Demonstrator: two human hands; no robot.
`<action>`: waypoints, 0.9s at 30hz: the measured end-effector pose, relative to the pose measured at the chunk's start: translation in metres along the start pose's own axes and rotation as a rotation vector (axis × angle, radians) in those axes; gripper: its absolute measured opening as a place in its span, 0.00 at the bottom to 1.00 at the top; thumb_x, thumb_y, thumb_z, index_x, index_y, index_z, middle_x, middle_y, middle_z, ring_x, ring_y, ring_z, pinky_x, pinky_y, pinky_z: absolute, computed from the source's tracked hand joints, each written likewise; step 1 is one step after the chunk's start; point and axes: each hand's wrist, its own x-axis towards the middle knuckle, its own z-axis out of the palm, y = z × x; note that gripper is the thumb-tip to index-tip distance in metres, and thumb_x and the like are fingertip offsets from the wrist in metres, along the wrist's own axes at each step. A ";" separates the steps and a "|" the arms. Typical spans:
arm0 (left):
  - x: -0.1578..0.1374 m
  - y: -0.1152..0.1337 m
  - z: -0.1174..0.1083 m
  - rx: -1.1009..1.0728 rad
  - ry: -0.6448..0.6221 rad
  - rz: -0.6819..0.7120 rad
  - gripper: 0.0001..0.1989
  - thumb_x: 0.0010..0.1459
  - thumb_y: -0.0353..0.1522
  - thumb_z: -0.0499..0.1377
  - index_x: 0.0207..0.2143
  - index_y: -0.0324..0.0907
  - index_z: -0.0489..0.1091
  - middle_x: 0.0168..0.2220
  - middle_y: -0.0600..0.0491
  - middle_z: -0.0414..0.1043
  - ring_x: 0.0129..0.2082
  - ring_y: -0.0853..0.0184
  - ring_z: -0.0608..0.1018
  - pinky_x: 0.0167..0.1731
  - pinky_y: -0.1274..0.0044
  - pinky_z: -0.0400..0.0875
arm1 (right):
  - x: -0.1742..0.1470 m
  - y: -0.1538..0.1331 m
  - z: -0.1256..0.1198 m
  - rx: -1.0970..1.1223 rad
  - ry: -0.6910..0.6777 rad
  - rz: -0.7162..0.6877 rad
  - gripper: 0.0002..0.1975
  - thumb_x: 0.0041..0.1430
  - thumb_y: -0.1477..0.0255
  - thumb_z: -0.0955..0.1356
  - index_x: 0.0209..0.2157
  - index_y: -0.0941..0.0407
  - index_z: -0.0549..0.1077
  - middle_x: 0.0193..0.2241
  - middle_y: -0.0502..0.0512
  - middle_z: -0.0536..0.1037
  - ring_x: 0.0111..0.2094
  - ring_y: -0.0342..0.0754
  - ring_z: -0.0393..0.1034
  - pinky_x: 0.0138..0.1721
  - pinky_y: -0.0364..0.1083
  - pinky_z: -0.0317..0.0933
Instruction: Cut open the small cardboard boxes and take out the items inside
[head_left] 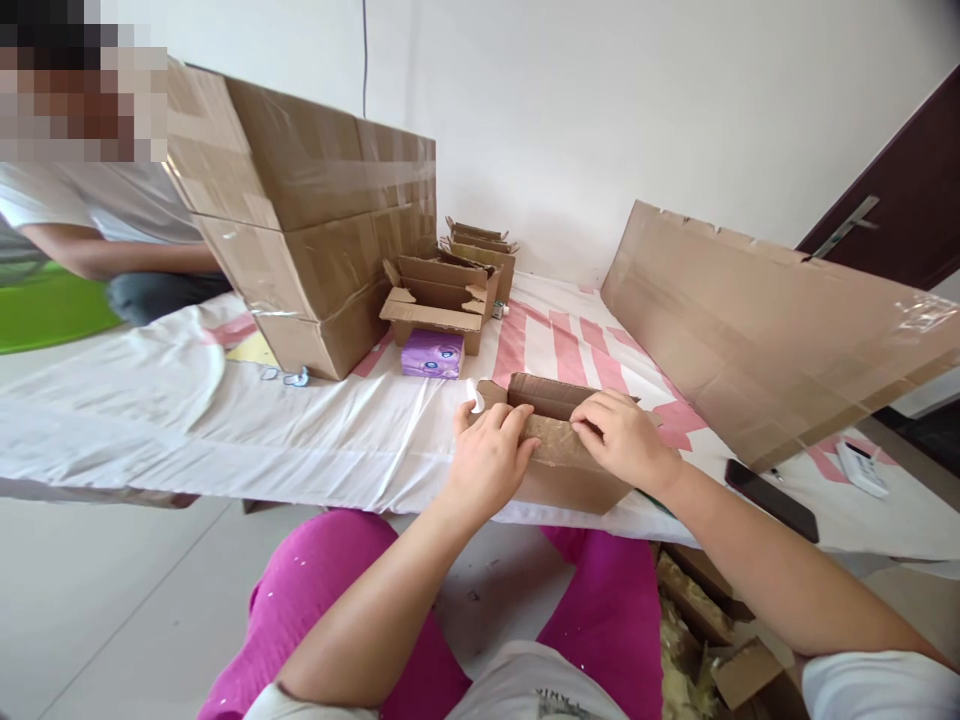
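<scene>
A small open cardboard box (571, 486) rests at the table's front edge, directly before me. My left hand (489, 458) is closed over the left part of its near flap, fingers bent across the upper edge. On the right part of the same flap, my right hand (622, 436) pinches the edge between thumb and fingers. The far flap (551, 392) stands up behind my hands. The inside of the box is mostly hidden. A bit of white material (475, 394) shows beside my left fingertips.
Stacked taped cartons (315, 230) rise at the left, with a person (112, 215) behind them. Several open boxes (439, 300) and a purple tissue pack (433, 354) stand beyond. At right are a large cardboard panel (765, 330) and a phone (772, 500). Cardboard scraps (697, 600) lie below.
</scene>
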 end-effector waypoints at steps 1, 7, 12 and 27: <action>0.000 0.000 0.001 -0.006 0.006 -0.004 0.14 0.61 0.32 0.57 0.49 0.43 0.67 0.42 0.48 0.75 0.43 0.59 0.77 0.58 0.58 0.49 | -0.002 -0.001 0.001 -0.092 0.017 -0.050 0.08 0.60 0.78 0.63 0.29 0.55 0.71 0.30 0.54 0.76 0.36 0.49 0.67 0.40 0.49 0.61; 0.001 -0.001 0.003 -0.009 0.020 -0.014 0.15 0.60 0.33 0.58 0.50 0.42 0.68 0.44 0.48 0.76 0.43 0.59 0.77 0.58 0.59 0.49 | -0.011 -0.002 0.008 -0.393 0.081 -0.258 0.12 0.62 0.79 0.61 0.28 0.54 0.72 0.31 0.54 0.75 0.40 0.50 0.65 0.43 0.50 0.57; 0.001 -0.001 0.004 0.021 0.020 -0.011 0.16 0.60 0.33 0.57 0.52 0.41 0.67 0.43 0.48 0.76 0.42 0.60 0.77 0.57 0.58 0.50 | -0.013 0.000 0.011 -0.262 0.156 -0.225 0.09 0.63 0.78 0.61 0.33 0.54 0.71 0.35 0.56 0.75 0.44 0.51 0.65 0.46 0.52 0.58; 0.002 -0.004 0.003 0.074 -0.046 0.024 0.33 0.51 0.41 0.66 0.57 0.38 0.62 0.47 0.45 0.73 0.46 0.55 0.76 0.58 0.57 0.48 | -0.030 -0.015 0.019 0.005 0.122 -0.102 0.14 0.55 0.72 0.72 0.43 0.57 0.69 0.42 0.61 0.73 0.44 0.54 0.65 0.45 0.55 0.65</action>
